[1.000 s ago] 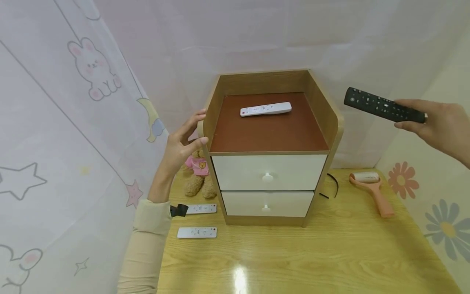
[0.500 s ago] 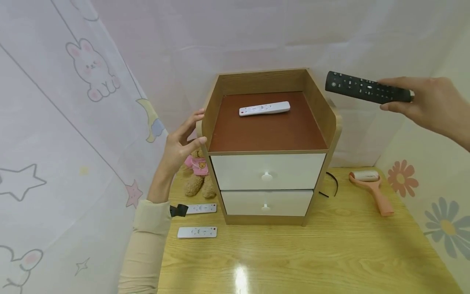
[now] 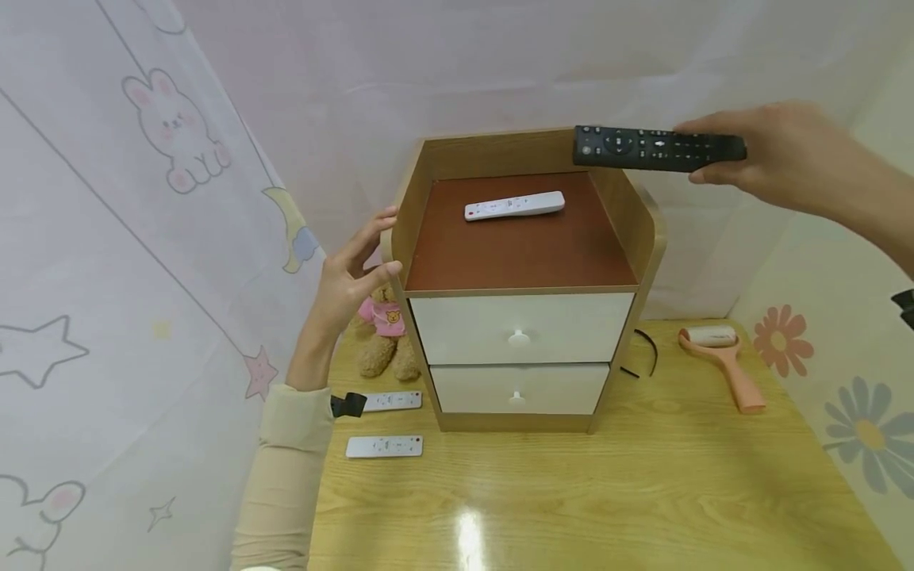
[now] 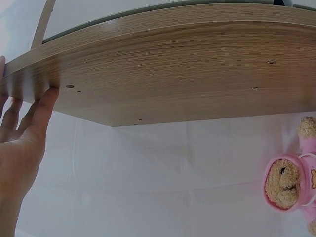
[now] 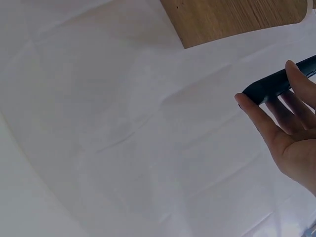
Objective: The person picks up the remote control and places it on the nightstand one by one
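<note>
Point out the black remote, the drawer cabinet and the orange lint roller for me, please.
Black remote point(image 3: 651, 148): head view, on its button face.
Drawer cabinet point(image 3: 524, 258): head view, on the bare brown surface of its top.
Orange lint roller point(image 3: 735, 377): head view, on its handle, just below the fork.

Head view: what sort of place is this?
Probably a child's room, or a corner decorated like one: there's a rabbit drawing on the left wall, a teddy bear beside the cabinet, and a blue flower on the right wall.
</note>
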`<state>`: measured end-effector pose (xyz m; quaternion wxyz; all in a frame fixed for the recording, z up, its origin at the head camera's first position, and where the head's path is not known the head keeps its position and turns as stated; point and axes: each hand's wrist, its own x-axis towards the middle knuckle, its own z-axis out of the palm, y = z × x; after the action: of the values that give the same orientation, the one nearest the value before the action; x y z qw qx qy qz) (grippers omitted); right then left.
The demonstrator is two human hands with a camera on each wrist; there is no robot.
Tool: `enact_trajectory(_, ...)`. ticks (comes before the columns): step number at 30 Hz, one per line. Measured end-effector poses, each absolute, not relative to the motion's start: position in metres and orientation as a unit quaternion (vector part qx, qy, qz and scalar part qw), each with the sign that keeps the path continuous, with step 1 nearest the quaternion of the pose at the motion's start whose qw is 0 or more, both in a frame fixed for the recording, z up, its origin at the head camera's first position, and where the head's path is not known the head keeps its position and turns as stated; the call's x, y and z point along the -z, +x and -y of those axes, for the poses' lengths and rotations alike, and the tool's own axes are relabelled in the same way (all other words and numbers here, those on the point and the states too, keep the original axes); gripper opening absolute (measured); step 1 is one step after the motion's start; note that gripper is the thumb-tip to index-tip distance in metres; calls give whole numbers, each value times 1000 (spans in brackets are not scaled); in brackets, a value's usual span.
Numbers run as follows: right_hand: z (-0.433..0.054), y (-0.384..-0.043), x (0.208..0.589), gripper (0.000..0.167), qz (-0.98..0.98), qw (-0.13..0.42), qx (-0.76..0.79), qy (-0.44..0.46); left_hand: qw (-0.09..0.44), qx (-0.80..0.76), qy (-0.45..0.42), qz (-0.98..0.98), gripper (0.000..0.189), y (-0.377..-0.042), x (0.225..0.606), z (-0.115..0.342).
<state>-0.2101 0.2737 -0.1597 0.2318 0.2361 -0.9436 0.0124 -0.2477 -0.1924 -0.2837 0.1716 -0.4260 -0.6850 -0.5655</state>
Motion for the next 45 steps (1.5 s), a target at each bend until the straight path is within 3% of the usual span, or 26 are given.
enact_trajectory(11,-233,-229,150,47,942,187,-17,277,165,568,-420,688,52,-249,284,193)
enact_trajectory(27,-190,-247,142,54,955,97,1,280,165,571,-421,685,51,-248,286,194)
enact_trajectory(45,-153,-265,172,52,959,10,-26,283,164,578,-414,684,52,-251,286,198)
